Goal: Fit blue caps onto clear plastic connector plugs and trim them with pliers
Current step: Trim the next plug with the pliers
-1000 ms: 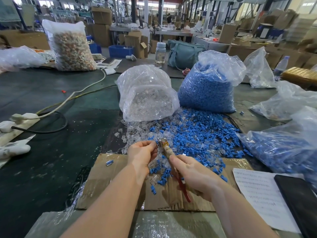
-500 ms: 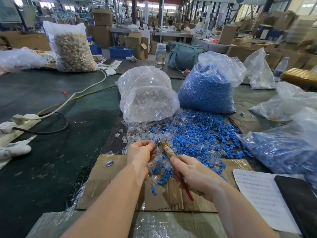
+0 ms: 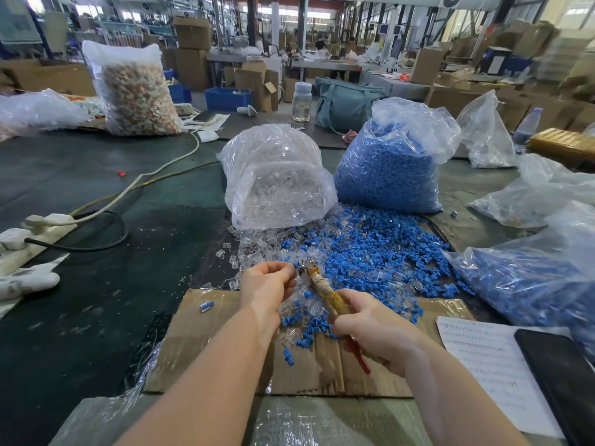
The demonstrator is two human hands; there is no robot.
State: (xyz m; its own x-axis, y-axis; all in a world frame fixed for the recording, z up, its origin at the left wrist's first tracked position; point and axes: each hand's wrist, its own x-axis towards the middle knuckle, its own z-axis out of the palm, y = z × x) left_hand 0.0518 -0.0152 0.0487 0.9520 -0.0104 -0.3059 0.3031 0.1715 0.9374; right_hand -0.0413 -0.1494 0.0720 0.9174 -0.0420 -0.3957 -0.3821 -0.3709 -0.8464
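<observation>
The left hand (image 3: 267, 284) pinches a small capped plug, mostly hidden in its fingers, against the nose of the pliers (image 3: 317, 278) that the right hand (image 3: 370, 326) clamps at 3 o'clock, so I'd fear a slip nicking fingertips or overcutting

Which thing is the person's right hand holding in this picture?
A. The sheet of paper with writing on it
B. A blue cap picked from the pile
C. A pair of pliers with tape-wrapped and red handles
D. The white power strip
C: the right hand grips the pliers by their handles, with the tool's head pointing at the left hand, which pinches a small part.
</observation>
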